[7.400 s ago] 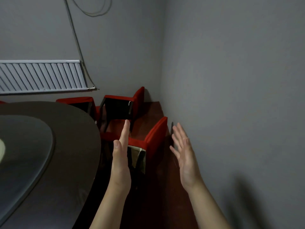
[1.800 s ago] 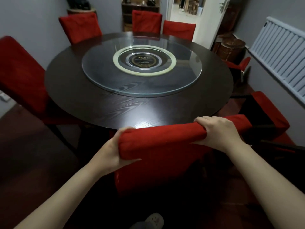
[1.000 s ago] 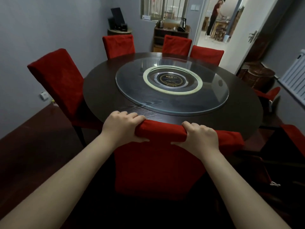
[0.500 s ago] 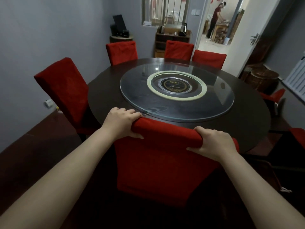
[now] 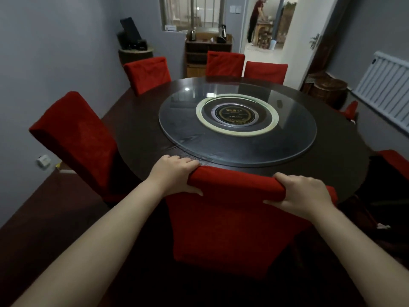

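Gripping the chair [image 5: 225, 224] by the top of its back with both hands: left hand [image 5: 174, 176] wrapped round the left end, fingers curled over the far side, thumb laid along the near face; right hand [image 5: 303, 193] wrapped close to the right end in the same way, fingers over the top, thumb on the near face. Reaching in with both bare forearms from the bottom of the view. Holding the red-covered chair upright, back toward the camera, at the near edge of the round dark surface [image 5: 141, 138], top of the back overlapping that edge in view. Just past the hands, in the middle of the surface, a large glass turntable [image 5: 287, 138] with a pale ring [image 5: 236, 111] round a dark disc at its centre. At the left edge, a second red seat [image 5: 77, 142], turned partly away; along the far edge, three more red backs [image 5: 224, 64]; at the right edge, part of another [image 5: 396, 162]. Beyond the far edge, a wooden cabinet [image 5: 208, 52] with a kettle [image 5: 193, 35] on top, and an open doorway with a person [image 5: 256, 18] standing in the next room. On the right wall, a white radiator [image 5: 385, 96]; below it, toward the far corner, a woven basket [image 5: 327, 89]. Underneath, dark red floor [image 5: 44, 207].
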Action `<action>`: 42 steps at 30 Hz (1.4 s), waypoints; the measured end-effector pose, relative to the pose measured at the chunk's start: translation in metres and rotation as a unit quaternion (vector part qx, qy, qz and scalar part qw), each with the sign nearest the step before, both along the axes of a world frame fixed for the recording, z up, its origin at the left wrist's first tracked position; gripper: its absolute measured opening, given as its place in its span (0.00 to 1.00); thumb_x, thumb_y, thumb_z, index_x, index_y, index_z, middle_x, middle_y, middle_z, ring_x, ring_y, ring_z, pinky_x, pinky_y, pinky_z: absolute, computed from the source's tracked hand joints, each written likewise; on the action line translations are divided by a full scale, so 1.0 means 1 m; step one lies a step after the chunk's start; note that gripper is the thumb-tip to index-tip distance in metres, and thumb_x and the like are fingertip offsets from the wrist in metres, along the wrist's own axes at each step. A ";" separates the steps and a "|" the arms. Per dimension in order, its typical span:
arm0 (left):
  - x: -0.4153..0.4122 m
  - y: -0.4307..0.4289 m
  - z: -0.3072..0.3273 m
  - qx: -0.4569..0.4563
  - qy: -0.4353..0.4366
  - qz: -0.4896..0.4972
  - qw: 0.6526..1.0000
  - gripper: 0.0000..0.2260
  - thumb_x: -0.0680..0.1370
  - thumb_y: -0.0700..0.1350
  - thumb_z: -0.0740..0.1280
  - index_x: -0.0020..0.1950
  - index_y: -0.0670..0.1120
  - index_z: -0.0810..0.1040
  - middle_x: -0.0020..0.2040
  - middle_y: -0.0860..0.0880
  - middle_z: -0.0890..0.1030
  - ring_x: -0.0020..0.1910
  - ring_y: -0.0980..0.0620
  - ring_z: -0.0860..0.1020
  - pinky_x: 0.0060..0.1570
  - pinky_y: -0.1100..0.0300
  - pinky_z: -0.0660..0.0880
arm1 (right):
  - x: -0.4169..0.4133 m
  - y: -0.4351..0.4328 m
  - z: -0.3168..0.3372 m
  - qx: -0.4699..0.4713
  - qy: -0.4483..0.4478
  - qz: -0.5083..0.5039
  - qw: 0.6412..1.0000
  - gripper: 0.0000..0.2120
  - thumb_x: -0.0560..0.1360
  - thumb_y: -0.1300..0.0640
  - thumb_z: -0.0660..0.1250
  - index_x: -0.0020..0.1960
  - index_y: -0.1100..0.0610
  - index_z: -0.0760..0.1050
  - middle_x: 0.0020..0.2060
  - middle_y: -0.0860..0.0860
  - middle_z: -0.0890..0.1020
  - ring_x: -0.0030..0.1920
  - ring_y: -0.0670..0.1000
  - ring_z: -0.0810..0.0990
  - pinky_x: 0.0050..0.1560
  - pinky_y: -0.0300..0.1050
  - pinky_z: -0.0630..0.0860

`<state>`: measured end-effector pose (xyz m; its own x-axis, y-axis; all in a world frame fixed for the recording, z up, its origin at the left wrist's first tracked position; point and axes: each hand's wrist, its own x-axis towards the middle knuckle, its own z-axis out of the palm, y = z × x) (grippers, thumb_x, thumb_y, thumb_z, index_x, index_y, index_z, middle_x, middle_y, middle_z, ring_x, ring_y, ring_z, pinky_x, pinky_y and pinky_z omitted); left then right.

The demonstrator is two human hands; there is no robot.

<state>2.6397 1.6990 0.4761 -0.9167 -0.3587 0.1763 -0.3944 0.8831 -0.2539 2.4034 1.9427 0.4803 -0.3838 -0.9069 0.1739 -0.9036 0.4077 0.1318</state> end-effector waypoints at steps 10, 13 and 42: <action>0.066 -0.120 0.025 -0.022 -0.052 -0.048 0.997 0.44 0.59 0.81 0.50 0.63 0.53 0.70 0.55 0.55 0.79 0.53 0.50 0.80 0.43 0.56 0.76 | 0.099 -0.100 0.027 0.013 0.042 0.037 0.998 0.28 0.67 0.27 0.61 0.54 0.47 0.70 0.46 0.46 0.81 0.47 0.53 0.82 0.38 0.45 0.65; 0.097 -0.135 0.026 -0.023 -0.081 -0.039 0.996 0.45 0.60 0.81 0.48 0.66 0.54 0.68 0.56 0.56 0.79 0.53 0.51 0.80 0.43 0.57 0.75 | 0.116 -0.129 0.035 0.015 0.056 0.083 0.995 0.27 0.69 0.29 0.61 0.55 0.50 0.69 0.46 0.48 0.81 0.46 0.55 0.81 0.38 0.46 0.66; 0.045 -0.212 0.022 -0.022 0.049 -0.317 0.947 0.38 0.58 0.83 0.49 0.48 0.54 0.72 0.42 0.57 0.81 0.41 0.51 0.82 0.33 0.59 0.70 | 0.175 -0.121 0.016 -0.013 0.016 -0.169 0.985 0.36 0.64 0.25 0.64 0.64 0.46 0.71 0.52 0.44 0.77 0.49 0.51 0.80 0.39 0.45 0.73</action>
